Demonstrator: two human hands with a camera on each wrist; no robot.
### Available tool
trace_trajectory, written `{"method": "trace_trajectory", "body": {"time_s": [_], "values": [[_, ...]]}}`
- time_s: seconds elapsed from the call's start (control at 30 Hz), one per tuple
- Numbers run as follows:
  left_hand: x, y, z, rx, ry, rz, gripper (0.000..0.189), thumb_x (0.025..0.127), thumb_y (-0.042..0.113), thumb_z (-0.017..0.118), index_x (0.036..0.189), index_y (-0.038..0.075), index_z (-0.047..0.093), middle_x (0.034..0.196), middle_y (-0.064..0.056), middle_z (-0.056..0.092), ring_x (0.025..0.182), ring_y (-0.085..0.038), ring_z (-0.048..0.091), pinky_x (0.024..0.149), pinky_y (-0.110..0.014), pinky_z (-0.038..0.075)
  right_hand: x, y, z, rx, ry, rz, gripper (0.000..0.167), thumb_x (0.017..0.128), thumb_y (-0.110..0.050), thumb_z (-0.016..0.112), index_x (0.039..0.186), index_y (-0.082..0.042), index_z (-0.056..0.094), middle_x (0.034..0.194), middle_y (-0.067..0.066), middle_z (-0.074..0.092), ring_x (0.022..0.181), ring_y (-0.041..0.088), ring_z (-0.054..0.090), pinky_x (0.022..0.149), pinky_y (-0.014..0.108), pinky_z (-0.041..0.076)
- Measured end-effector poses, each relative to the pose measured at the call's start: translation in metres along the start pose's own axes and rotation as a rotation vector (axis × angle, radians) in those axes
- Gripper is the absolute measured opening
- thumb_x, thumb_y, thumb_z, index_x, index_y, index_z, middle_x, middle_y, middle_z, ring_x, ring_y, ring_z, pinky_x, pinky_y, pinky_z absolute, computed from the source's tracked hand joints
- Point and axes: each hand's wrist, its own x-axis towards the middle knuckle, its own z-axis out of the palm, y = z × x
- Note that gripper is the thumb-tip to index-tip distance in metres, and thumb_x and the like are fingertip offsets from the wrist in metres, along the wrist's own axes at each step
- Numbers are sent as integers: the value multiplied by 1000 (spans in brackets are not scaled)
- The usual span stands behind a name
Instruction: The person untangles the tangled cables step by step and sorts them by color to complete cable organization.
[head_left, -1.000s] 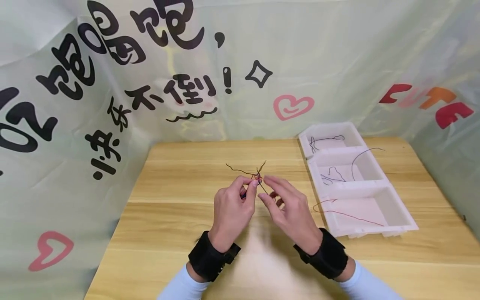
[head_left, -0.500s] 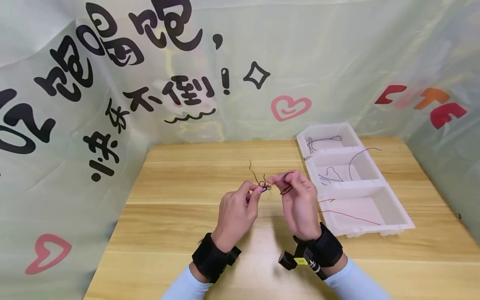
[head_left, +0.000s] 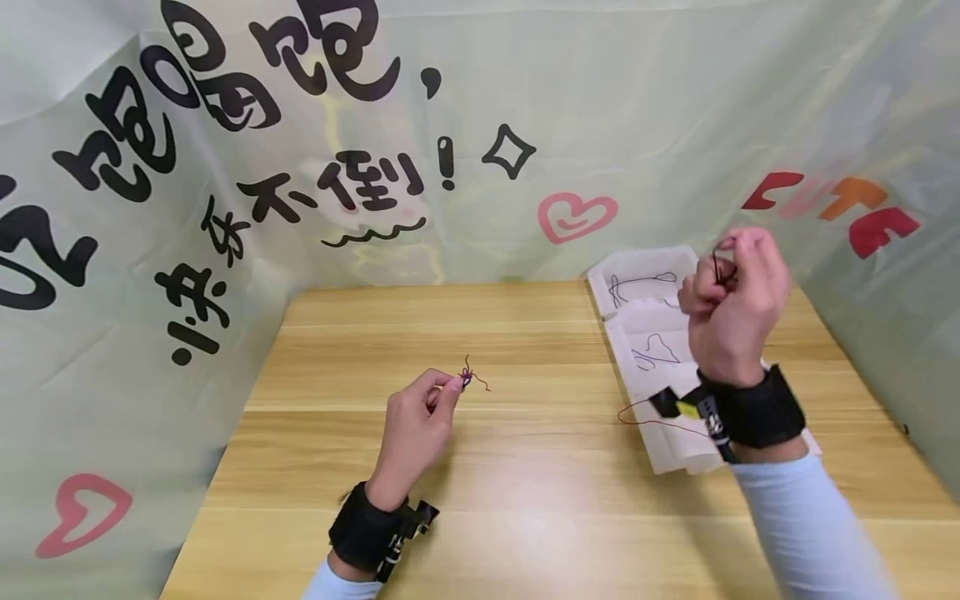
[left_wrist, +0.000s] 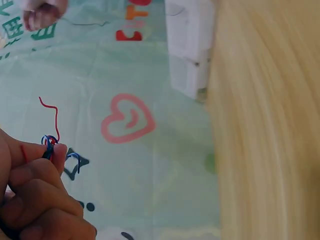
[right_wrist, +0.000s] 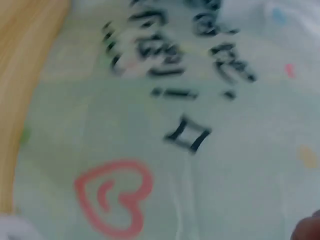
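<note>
My left hand pinches a small tangled bundle of thin wires between thumb and index finger, above the wooden table. Red, blue and dark strands show in the left wrist view, where a bent red wire end sticks up from the tangle. My right hand is raised over the white tray's right side, fingers curled around a thin dark wire. That same wire trails out from the right hand in the left wrist view. Only a bit of a fingertip shows in the right wrist view.
A white three-compartment tray stands at the table's right, partly covered by my right arm. Dark wire lies in its back compartment and bluish wire in the middle. A red wire hangs over the front compartment's edge. Printed cloth surrounds the table.
My right hand has drawn a dark wire away from the bundle and risen to the right, over the tray. The left hand has shifted left and still pinches the bundle, now smaller.
</note>
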Motion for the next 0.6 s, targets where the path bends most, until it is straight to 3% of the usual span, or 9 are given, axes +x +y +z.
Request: {"method": "trace_trajectory", "body": {"time_s": [0.2, 0.27, 0.4, 0.5, 0.6], "values": [[-2, -1, -5, -51, -21, 0, 16, 101, 20, 66, 90, 10, 70, 55, 15, 29, 47, -2, 26, 50, -20, 22, 45, 14, -28, -418, -194, 26, 18, 104, -5, 53, 93, 8, 56, 58, 6, 33, 45, 14, 25, 42, 24, 17], [-3, -2, -6, -65, -30, -13, 16, 101, 21, 65, 90, 10, 69, 56, 15, 29, 47, -2, 26, 49, -20, 22, 55, 22, -40, -669, -254, 40, 19, 104, -9, 55, 96, 7, 62, 61, 7, 41, 50, 15, 33, 47, 25, 24], [-5, -3, -7, -72, -30, -29, 15, 101, 21, 65, 91, 11, 70, 56, 14, 30, 47, -2, 26, 48, -20, 22, 67, 40, -62, -1136, -353, 148, 28, 103, -25, 61, 105, 0, 73, 74, 10, 60, 64, 16, 43, 59, 27, 31], [-5, -1, -10, -72, -34, -25, 16, 102, 22, 64, 92, 11, 71, 56, 14, 31, 48, -2, 27, 49, -20, 22, 72, 55, -75, -1306, -418, 225, 35, 103, -34, 61, 109, -2, 74, 81, 12, 66, 69, 15, 49, 61, 26, 33], [-7, 0, -12, -80, -47, -27, 17, 102, 25, 63, 93, 12, 70, 57, 13, 31, 48, -3, 27, 50, -20, 22, 76, 71, -89, -1404, -468, 236, 39, 105, -34, 57, 113, 1, 73, 86, 17, 69, 76, 20, 59, 65, 28, 39]]}}
